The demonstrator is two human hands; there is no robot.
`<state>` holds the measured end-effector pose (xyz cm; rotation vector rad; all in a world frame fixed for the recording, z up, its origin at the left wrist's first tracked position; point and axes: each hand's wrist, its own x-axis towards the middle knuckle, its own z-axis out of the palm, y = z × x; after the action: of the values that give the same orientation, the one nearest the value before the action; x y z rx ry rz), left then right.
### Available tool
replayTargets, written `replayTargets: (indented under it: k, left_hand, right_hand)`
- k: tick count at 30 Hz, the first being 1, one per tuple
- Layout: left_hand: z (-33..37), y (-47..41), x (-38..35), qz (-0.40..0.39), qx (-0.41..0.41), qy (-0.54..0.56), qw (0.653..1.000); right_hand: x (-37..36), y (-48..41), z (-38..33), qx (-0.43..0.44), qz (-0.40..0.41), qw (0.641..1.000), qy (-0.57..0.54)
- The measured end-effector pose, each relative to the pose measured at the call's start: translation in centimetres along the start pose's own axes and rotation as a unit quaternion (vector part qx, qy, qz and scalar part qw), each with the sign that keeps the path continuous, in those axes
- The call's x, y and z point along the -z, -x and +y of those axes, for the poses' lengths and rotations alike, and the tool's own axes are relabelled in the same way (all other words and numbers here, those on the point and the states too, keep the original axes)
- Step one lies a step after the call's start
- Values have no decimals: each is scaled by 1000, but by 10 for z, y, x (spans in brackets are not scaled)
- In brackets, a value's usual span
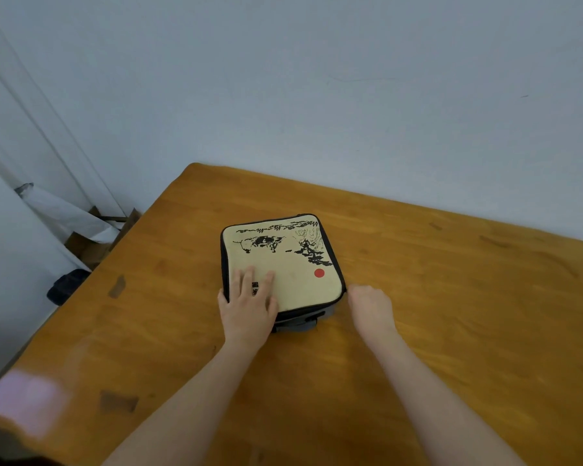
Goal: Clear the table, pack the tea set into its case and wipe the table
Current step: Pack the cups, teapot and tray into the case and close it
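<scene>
The tea set case (290,257) lies closed on the wooden table (451,297); its lid is cream with black ink drawings and a red dot, its sides dark with a zip. My left hand (248,302) presses flat on the lid's near left corner, fingers straight. My right hand (371,309) is at the case's near right corner with its fingers curled at the zip line; whether it pinches a zip pull is hidden. No tea ware shows outside the case.
A pale pink blurred patch (24,403) sits at the table's near left edge. Beyond the left edge, on the floor, stand a cardboard box (91,245), a white roll (64,210) and a dark object (66,285). A plain wall backs the table.
</scene>
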<state>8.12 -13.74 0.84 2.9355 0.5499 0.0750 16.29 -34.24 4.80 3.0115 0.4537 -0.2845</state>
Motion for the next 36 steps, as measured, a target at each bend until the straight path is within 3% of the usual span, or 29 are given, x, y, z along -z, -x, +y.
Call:
replayTargets:
  k: [5,8,21,31,36]
  left_hand:
    - [13,-38,18,-60,25,32,997]
    - [21,-59,13,-47,52,26,997]
    - [14,-73,-2,-42,1,-14,999]
    - [13,-72,-5,-33,-10,-8,999]
    - [12,-71,-6,-29,-16,5,999]
  right_hand:
    - [3,-33,6,3,21,1000,-13]
    - [3,-46,10,9,34,999,-7]
    - [16,-119,-3,55,88,994,22]
    - [32,-197,-30,51,116,992,-28]
    - [36,-220,-34,113,140,983,-40]
